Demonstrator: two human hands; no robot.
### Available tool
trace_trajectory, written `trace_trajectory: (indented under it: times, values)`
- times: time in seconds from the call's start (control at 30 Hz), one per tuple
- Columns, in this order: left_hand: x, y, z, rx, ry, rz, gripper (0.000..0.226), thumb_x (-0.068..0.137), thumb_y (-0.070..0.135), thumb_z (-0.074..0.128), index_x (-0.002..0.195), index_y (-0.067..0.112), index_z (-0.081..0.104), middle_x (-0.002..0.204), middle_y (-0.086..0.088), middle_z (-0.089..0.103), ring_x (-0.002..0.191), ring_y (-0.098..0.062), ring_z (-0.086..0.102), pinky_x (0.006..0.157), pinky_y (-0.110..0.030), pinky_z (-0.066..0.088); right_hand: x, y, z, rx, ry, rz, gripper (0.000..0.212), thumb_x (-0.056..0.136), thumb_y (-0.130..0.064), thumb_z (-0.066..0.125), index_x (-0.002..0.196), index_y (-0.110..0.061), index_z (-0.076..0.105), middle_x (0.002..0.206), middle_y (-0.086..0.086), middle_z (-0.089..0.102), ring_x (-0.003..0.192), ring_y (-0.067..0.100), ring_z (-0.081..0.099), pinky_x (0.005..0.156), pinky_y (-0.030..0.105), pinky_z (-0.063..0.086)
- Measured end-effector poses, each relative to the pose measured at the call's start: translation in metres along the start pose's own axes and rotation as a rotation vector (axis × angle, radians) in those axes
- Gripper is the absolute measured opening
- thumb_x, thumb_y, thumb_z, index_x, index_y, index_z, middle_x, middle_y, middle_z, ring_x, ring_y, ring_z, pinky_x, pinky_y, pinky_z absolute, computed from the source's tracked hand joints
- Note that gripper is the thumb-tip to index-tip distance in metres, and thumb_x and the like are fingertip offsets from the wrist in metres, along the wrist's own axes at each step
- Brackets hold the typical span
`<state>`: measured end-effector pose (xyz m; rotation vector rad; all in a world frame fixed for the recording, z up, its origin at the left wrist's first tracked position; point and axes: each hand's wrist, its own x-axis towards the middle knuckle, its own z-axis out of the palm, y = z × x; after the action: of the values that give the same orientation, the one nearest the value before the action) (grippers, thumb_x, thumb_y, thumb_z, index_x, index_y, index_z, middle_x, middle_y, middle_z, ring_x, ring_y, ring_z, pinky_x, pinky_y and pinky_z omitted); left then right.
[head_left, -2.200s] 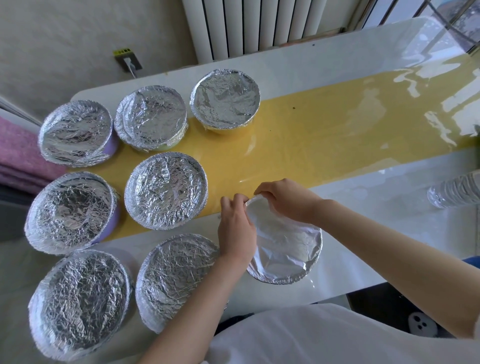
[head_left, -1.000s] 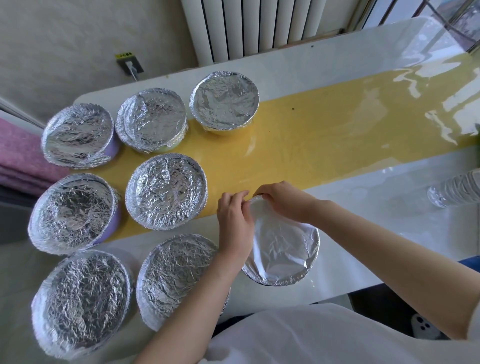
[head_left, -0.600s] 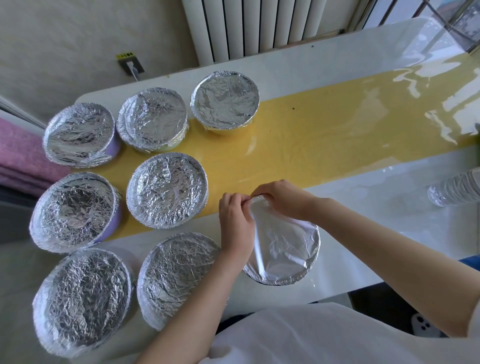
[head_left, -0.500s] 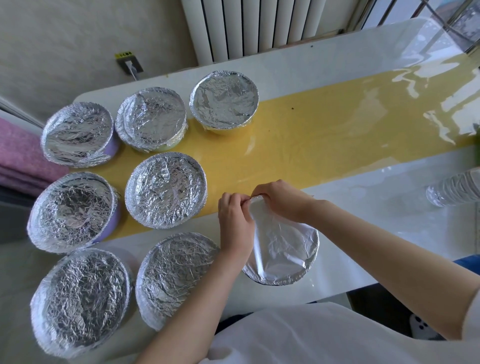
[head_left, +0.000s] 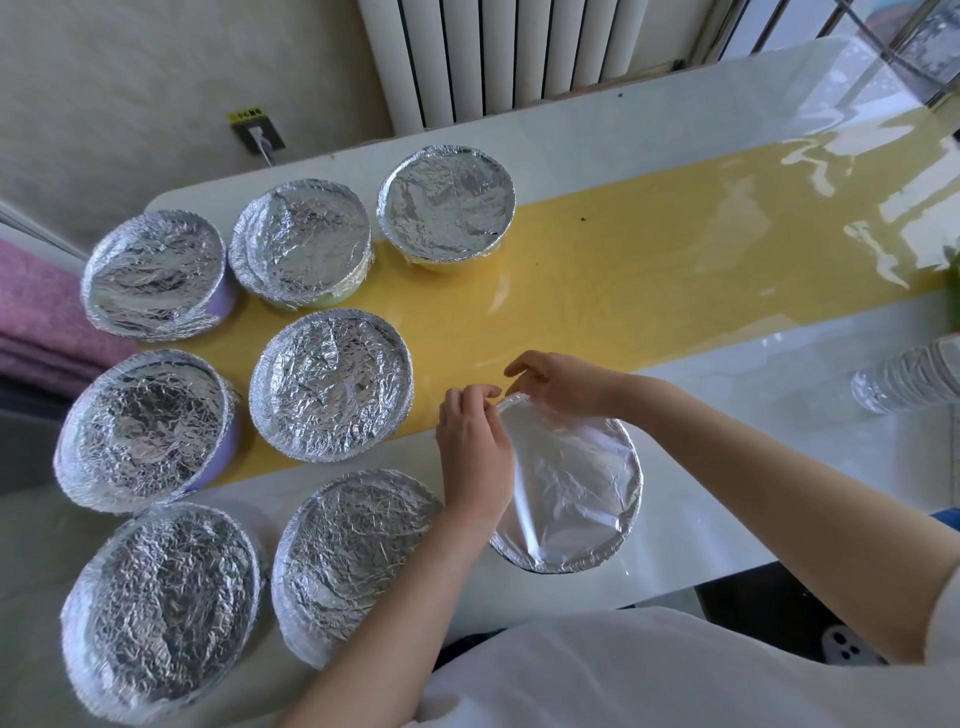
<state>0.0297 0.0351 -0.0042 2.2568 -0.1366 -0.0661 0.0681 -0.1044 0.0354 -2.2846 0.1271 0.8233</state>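
Observation:
A round bowl covered with smooth aluminium foil (head_left: 576, 483) stands near the table's front edge. My left hand (head_left: 475, 452) lies over its left rim, fingertips pinching the foil at the far edge. My right hand (head_left: 558, 382) reaches in from the right and pinches the same far edge of the foil, index finger lifted. The bowl under the foil is almost wholly hidden; a dark sliver shows at its near side.
Several other foil-covered bowls (head_left: 330, 384) fill the left half of the white table (head_left: 779, 467), which has a yellow strip (head_left: 649, 270) down its middle. A clear plastic bottle (head_left: 909, 379) lies at the right edge. A radiator (head_left: 519, 52) stands behind.
Both hands stayed at the far rim of the foil. The right hand's fingers have loosened and its index finger has lifted; the foil edge there looks raised slightly.

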Motion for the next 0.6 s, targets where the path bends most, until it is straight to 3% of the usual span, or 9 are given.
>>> trace_trajectory:
  times: [0.07, 0.23, 0.4, 0.6]
  values:
    - [0.003, -0.001, -0.001, -0.017, -0.045, -0.001, 0.022, 0.094, 0.004, 0.044, 0.107, 0.009, 0.06, 0.106, -0.004, 0.055, 0.099, -0.025, 0.053, 0.088, -0.045, 0.044, -0.002, 0.006, -0.003, 0.017, 0.046, 0.023, 0.032, 0.099, -0.011, 0.036, 0.125, 0.0, 0.052, 0.124, 0.01, 0.061, 0.117, 0.027, 0.052, 0.09, 0.026, 0.037]
    - [0.006, 0.001, -0.003, -0.03, -0.154, -0.014, 0.027, 0.098, 0.008, 0.04, 0.108, 0.009, 0.065, 0.097, -0.009, 0.068, 0.092, -0.028, 0.059, 0.09, -0.042, 0.045, -0.01, 0.024, -0.002, -0.073, 0.079, 0.092, 0.028, 0.092, 0.001, 0.037, 0.111, 0.012, 0.054, 0.116, 0.027, 0.058, 0.111, 0.041, 0.05, 0.088, 0.045, 0.041]
    - [0.007, -0.002, 0.002, 0.039, -0.151, 0.004, 0.027, 0.098, 0.01, 0.04, 0.108, 0.011, 0.065, 0.094, -0.01, 0.069, 0.084, -0.028, 0.061, 0.069, -0.034, 0.045, -0.018, 0.029, 0.008, -0.142, 0.171, 0.002, 0.037, 0.093, 0.0, 0.036, 0.117, -0.009, 0.062, 0.118, 0.008, 0.064, 0.107, 0.03, 0.056, 0.078, 0.024, 0.035]
    - [0.004, -0.003, 0.002, 0.059, -0.133, 0.015, 0.027, 0.098, 0.01, 0.042, 0.109, 0.012, 0.066, 0.097, -0.009, 0.07, 0.085, -0.027, 0.063, 0.068, -0.027, 0.041, -0.022, 0.031, 0.017, -0.214, 0.223, -0.058, 0.036, 0.082, 0.007, 0.038, 0.104, -0.008, 0.062, 0.097, 0.013, 0.067, 0.085, 0.035, 0.056, 0.073, 0.037, 0.041]
